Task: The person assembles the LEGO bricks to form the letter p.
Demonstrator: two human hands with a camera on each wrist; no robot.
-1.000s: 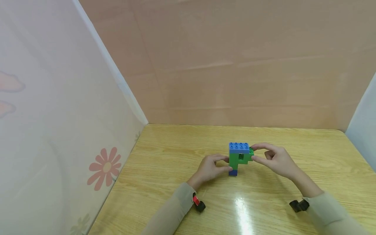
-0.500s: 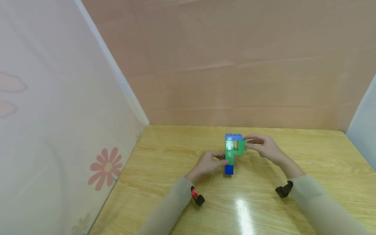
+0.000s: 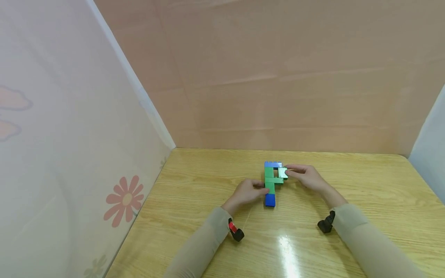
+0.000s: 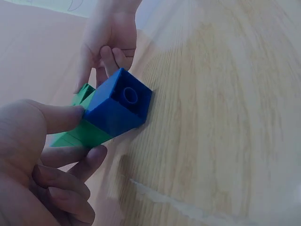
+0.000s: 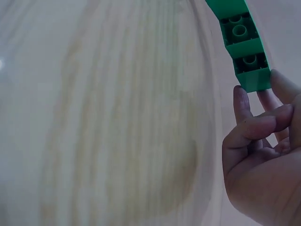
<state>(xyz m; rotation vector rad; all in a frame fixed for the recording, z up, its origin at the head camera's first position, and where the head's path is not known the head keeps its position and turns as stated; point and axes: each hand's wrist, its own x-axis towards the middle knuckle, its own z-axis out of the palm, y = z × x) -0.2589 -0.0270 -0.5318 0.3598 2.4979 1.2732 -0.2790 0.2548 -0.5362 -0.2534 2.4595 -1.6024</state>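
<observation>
A P-shaped brick build [image 3: 272,181] lies flat on the wooden table [image 3: 361,185], with a dark blue foot brick [image 4: 120,106], green stem and loop, and a lighter blue brick at the far end. My left hand [image 3: 261,188] pinches the green stem [image 4: 77,134] just above the blue foot, thumb on one side and fingers on the other. My right hand [image 3: 289,172] pinches the green loop [image 5: 240,37] at the build's right side, thumb and fingertips on its end.
A pale panel with a flower print [image 3: 123,199] walls the table's left side. A brown cardboard wall [image 3: 278,77] closes the back and a grey panel [image 3: 431,154] the right. Small black cameras sit on both wrists [image 3: 235,231] [image 3: 326,224].
The build stood upright a second ago; it has tipped backward and now lies flat. Both hands kept their hold and moved down and away with it.
</observation>
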